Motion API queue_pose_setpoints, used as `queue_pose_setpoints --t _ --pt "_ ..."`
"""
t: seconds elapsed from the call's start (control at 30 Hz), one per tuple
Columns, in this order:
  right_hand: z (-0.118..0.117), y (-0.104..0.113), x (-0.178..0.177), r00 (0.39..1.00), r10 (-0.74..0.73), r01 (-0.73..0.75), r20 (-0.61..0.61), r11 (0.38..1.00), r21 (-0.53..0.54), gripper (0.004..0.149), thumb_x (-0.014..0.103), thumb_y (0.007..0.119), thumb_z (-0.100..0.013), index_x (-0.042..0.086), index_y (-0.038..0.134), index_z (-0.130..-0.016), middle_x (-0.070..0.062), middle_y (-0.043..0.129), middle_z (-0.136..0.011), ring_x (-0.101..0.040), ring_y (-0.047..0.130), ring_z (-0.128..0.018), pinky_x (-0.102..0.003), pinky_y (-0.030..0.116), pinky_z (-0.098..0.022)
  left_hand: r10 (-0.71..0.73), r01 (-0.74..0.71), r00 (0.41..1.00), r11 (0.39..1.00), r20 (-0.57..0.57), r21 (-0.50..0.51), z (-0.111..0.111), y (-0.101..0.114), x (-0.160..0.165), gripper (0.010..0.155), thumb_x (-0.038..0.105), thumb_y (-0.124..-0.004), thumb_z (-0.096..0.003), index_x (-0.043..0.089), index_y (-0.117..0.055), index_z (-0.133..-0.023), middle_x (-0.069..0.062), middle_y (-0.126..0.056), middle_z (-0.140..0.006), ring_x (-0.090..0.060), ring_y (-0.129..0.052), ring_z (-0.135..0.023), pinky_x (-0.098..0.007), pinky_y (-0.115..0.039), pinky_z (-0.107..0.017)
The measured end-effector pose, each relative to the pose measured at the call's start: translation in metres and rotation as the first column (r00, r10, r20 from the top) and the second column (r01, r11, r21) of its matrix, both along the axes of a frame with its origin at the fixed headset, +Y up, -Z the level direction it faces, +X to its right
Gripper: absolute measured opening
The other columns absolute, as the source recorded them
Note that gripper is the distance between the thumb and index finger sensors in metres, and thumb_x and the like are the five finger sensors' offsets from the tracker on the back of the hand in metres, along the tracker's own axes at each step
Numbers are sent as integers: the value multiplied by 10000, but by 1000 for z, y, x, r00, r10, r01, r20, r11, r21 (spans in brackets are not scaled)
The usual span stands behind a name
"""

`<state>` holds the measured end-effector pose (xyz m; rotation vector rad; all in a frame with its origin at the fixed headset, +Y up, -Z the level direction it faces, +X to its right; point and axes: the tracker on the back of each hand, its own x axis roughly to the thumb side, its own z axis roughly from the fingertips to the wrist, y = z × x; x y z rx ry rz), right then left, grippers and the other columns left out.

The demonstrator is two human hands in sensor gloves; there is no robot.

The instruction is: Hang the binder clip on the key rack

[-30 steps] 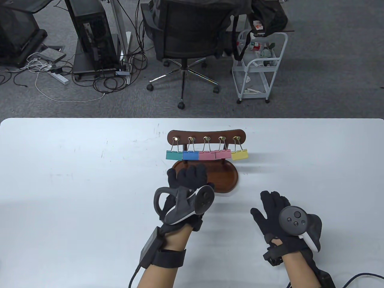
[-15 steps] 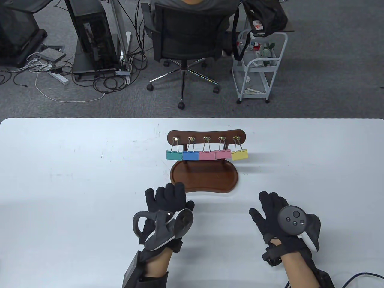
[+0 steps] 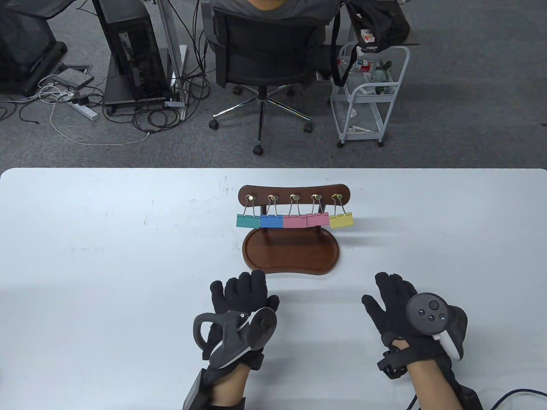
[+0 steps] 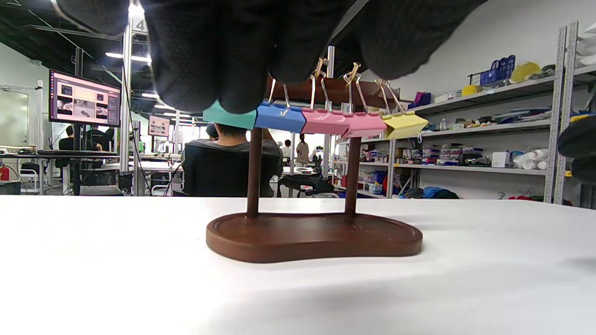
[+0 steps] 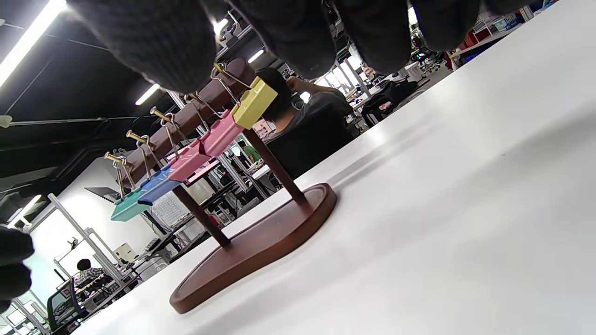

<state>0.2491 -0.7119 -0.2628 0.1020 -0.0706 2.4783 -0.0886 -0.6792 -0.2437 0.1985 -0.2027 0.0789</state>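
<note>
Five binder clips (image 3: 294, 220) hang on the key rack (image 3: 294, 193) (every hook taken), while the left hand (image 3: 243, 294) and right hand (image 3: 395, 299) lie flat, fingers relaxed and empty, near its base — a careless reach could knock a clip loose.

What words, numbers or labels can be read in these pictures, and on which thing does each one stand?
"4": a white sign on the pillar at the upper left of the left wrist view, partly cut off by the glove.
Monitor in the left wrist view: it shows windows with text, too small to read.
Red and white box on the cart in the table view: print too blurred to read.
Binder clips and key rack: no text visible.
</note>
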Motion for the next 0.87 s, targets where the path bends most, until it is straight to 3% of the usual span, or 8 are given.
queue_pose_setpoints --t 0.87 --pt "1 -4 -20 998 33 -34 -53 999 -17 787 497 727 -545 -37 604 -1110 -441 580 -1081 -707 489 -930 -775 423 -624 84 -82 996 996 38 -34 10 -1 -6 706 468 -768 -576 25 -676 -1118 -265 -824 -1043 -540 -850 -905 -779 -517 -692"
